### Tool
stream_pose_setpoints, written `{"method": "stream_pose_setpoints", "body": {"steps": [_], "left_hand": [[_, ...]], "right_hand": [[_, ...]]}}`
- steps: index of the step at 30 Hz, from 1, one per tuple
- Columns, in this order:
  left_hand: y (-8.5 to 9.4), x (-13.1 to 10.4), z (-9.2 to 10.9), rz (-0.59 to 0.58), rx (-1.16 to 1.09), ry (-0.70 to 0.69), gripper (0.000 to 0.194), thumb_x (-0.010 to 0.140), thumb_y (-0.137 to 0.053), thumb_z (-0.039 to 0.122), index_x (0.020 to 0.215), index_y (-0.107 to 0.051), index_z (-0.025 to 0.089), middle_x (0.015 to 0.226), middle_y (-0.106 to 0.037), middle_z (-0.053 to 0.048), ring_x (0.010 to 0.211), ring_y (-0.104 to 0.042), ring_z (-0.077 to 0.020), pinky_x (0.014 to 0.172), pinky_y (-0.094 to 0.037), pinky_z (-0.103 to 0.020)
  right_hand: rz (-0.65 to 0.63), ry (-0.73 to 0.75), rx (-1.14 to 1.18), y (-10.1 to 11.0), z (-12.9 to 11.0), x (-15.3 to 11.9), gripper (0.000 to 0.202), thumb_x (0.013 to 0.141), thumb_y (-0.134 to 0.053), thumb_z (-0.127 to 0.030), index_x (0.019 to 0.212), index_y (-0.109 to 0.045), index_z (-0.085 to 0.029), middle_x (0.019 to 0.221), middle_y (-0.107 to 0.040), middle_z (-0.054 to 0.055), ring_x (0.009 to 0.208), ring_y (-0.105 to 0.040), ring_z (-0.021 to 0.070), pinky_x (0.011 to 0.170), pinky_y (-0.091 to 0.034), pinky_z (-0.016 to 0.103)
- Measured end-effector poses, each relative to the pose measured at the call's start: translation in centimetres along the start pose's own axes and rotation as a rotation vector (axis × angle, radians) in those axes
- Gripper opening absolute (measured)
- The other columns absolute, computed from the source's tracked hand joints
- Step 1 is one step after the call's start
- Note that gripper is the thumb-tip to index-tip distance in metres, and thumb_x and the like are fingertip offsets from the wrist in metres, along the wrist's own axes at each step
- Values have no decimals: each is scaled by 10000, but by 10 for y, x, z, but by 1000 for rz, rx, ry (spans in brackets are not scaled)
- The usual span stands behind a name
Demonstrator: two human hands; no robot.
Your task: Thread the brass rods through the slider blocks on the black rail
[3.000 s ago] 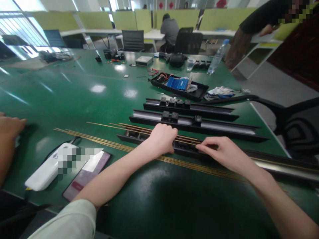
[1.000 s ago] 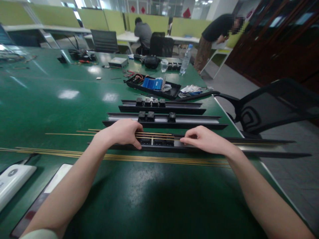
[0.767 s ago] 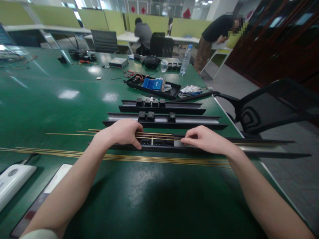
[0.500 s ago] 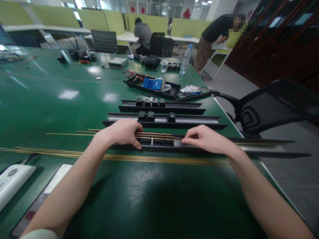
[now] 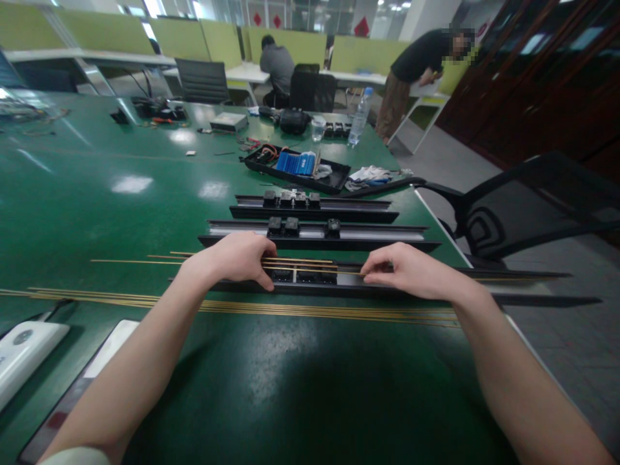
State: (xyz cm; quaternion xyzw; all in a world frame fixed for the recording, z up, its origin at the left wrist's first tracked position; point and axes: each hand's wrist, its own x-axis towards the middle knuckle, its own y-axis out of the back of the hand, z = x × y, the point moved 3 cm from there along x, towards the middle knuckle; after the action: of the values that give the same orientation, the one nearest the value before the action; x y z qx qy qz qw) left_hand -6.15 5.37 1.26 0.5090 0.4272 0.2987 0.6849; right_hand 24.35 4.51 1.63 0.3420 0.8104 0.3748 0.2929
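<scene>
My left hand lies over a black channel rail, thumb and fingers curled round the left end of a row of black blocks. What sits under its palm is hidden. Several thin brass rods run over or through these blocks and pass the left hand. My right hand pinches one thin brass rod just right of the blocks, above the pale inside of the rail. The rail reaches rightward past the table edge. A loose bundle of brass rods lies along its near side.
Behind stand two more black rails with black blocks. Farther back are a black tray with a blue pack, gloves and a bottle. A mesh chair is at right; two people are beyond.
My right hand has shifted a little to the right along the rail, fingers still pinched at the rod. My left hand has stayed in place.
</scene>
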Motion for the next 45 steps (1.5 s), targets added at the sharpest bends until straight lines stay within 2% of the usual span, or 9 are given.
{"method": "stream_pose_setpoints", "body": {"steps": [4,10,24,31,39,42,45], "left_hand": [[0,0,0,-9,1,9,596,594,-775,634,1046,-735,248,954,-768,-52,848,-688,-261,663,-453,-302],[0,0,0,-7,-2,13,611,596,-766,638,1061,-739,243,953,-766,-57,841,-684,-262,671,-456,-308],[-1,0,-1,-8,-10,12,610,594,-773,639,1061,-738,248,956,-765,-53,834,-682,-252,663,-455,-302],[-1,1,-1,-10,-11,14,614,591,-769,642,1070,-744,258,964,-768,-49,849,-685,-263,680,-463,-311],[1,0,0,-6,-17,5,589,598,-766,639,1039,-739,249,944,-764,-51,840,-681,-257,670,-454,-304],[0,0,0,-8,-11,15,594,591,-771,634,1045,-740,252,942,-764,-50,836,-682,-257,671,-455,-307],[0,0,0,-14,-15,23,609,586,-773,641,1055,-740,253,952,-766,-52,847,-686,-256,682,-458,-305]], "right_hand": [[23,12,-51,4,2,-3,224,850,-675,-410,884,-786,-219,855,-749,30,731,-637,180,673,-434,292],[40,-49,-99,7,5,-6,208,823,-698,-418,810,-774,-225,782,-733,17,672,-616,167,619,-414,283],[-2,-133,-102,15,17,-11,343,807,-693,-560,756,-771,-230,685,-694,8,607,-571,161,545,-363,285],[-62,-176,-34,21,25,-16,379,807,-685,-583,785,-789,-219,747,-738,31,681,-633,199,586,-429,294],[-139,-192,21,32,38,-25,338,852,-657,-525,886,-815,-228,927,-786,40,851,-695,242,772,-517,334],[-122,-153,58,31,35,-22,360,875,-629,-516,1011,-812,-238,1020,-782,43,915,-689,245,819,-513,338],[-34,-103,74,20,22,-11,434,916,-554,-556,1030,-797,-216,985,-775,52,853,-671,224,747,-487,316]]}}
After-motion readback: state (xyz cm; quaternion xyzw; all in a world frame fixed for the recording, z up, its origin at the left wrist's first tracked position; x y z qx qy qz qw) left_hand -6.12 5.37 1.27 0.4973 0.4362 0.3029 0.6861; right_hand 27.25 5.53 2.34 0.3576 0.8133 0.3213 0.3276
